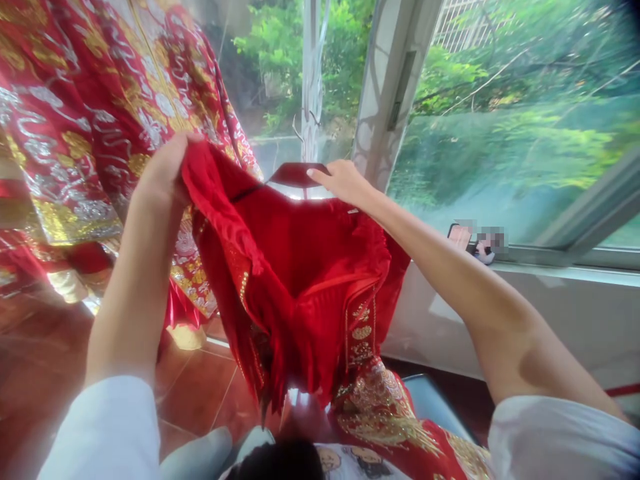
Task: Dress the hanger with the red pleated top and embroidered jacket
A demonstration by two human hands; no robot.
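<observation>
A red embroidered jacket is held up in front of me, its red inside facing me and gold embroidery along its front edges. My left hand is closed on the jacket's left shoulder; its fingers are partly hidden behind the cloth. Between the shoulders a dark red clothes hanger shows at the neck. My right hand grips the hanger's right side, thumb along the top. Part of the jacket's right shoulder hangs beneath my right forearm. Red-and-gold embroidered fabric lies below, across my lap.
At the left hangs a large red robe with gold and silver embroidery. Windows with greenery outside stand ahead and right. A phone rests on the window sill. Reddish tiles cover the floor.
</observation>
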